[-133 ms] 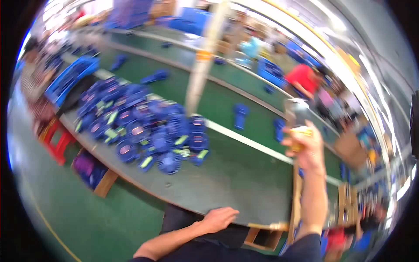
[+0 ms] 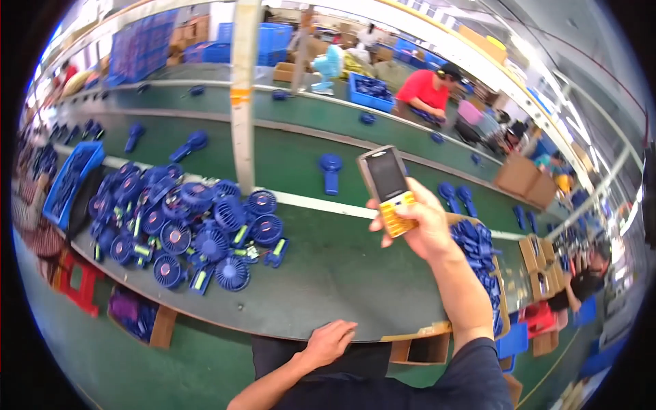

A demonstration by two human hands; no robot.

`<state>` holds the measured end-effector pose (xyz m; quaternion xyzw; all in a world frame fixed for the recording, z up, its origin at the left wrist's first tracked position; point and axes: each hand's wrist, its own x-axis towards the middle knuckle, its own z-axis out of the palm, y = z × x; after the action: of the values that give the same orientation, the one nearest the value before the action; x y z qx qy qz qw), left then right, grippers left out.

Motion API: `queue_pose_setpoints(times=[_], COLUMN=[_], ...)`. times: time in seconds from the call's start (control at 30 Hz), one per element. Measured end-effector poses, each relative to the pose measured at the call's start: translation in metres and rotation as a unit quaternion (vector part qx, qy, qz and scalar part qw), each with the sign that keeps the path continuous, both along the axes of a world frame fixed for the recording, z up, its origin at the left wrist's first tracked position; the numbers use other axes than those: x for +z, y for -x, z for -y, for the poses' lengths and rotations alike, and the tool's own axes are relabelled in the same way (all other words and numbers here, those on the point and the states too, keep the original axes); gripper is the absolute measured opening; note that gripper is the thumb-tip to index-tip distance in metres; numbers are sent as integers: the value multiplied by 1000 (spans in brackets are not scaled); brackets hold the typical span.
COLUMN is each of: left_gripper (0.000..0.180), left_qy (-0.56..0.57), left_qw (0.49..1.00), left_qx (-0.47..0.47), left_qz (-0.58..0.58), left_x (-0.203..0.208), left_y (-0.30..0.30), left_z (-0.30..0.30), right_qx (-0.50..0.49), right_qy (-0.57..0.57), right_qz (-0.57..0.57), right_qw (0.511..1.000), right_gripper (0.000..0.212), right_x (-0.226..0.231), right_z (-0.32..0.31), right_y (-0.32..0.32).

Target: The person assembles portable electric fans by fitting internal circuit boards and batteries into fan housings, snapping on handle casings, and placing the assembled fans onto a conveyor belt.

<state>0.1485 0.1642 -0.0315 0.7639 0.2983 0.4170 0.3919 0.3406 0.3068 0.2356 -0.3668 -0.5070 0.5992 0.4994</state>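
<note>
Right grip (image 2: 427, 222) outstretched around a tilted phone (image 2: 388, 176)

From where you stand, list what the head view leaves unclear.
Head view, all items:
Silver mobile phone with golden keys: its back faces away, and the right grip covers some keys.
Blue plastic handheld fans, heaped: lowest ones buried under others.
Brown cardboard box, lower left: partly hidden by the grey-green tabletop.

The right grip (image 2: 429, 224) holds a yellow-keyed phone (image 2: 387, 179) above the counter (image 2: 342, 294); the left grip (image 2: 329, 344) rests on its near edge, blue fans (image 2: 175, 237) heaped farther left.
</note>
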Motion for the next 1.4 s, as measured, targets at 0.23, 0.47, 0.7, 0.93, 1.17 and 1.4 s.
queue_pose_setpoints(times=[0.23, 0.47, 0.7, 0.93, 1.17, 1.4], left_gripper=[20, 21, 19, 18, 19, 19], left_qy=[-9, 4, 25, 17, 15, 16], left_qw=[1000, 1000, 999, 1000, 1000, 1000], left_qx=[-6, -1, -10, 1, 0, 2], left_qz=[-11, -19, -25, -13, -8, -2], left_x=[7, 2, 1, 1, -1, -1], left_y=[-12, -11, -10, -11, -11, -9], left_z=[-6, -12, -11, -11, -12, -11], right_qx=[0, -4, -10, -43, -38, -101], right_qy=[-52, -67, -70, -83, -96, -107], right_qz=[45, 51, 32, 30, 11, 20], right_qw=[998, 996, 997, 995, 995, 989], right_gripper=[65, 64, 65, 66, 63, 63], right_x=[8, -3, -12, -11, -20, -8], right_z=[29, 35, 50, 62, 64, 62], right_y=[-16, -35, -50, -62, -70, -67])
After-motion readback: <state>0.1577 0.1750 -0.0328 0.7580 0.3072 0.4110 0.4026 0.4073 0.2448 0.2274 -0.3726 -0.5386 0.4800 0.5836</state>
